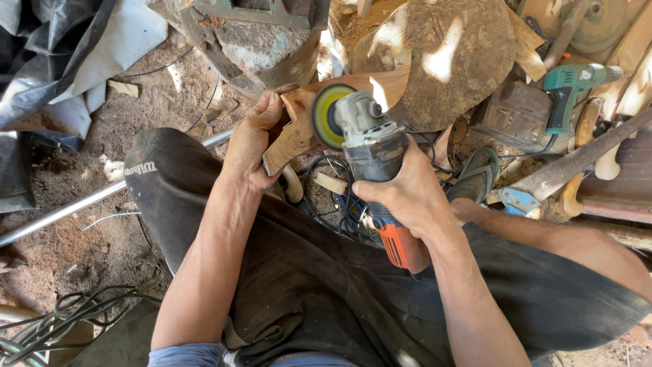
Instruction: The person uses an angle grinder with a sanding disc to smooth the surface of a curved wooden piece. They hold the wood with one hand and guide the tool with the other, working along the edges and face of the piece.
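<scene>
The left end of the curved wooden piece (319,115) is hidden under the left hand (252,139), whose fingers are wrapped around it, and its middle is covered by the sanding disc (331,115), so its full outline cannot be made out. The piece sits at about 12 o'clock from the person's lap, smooth and pale brown, bowing upward toward 1 o'clock. The right hand (405,194) is closed around the grey metal body of the angle grinder (372,163); its orange plastic tail pokes out below the palm toward 5 o'clock, and the yellow-rimmed disc meets the wood edge-on. Whether the disc is spinning cannot be told. Black trousers, dusty and creased, fill the lower frame. At 2 o'clock lies a teal power drill (569,88), partly cut by clutter; a steel pipe (102,194) runs off toward 9 o'clock across the dirt floor (61,238), and tangled black cables (61,316) sit at 8 o'clock.
</scene>
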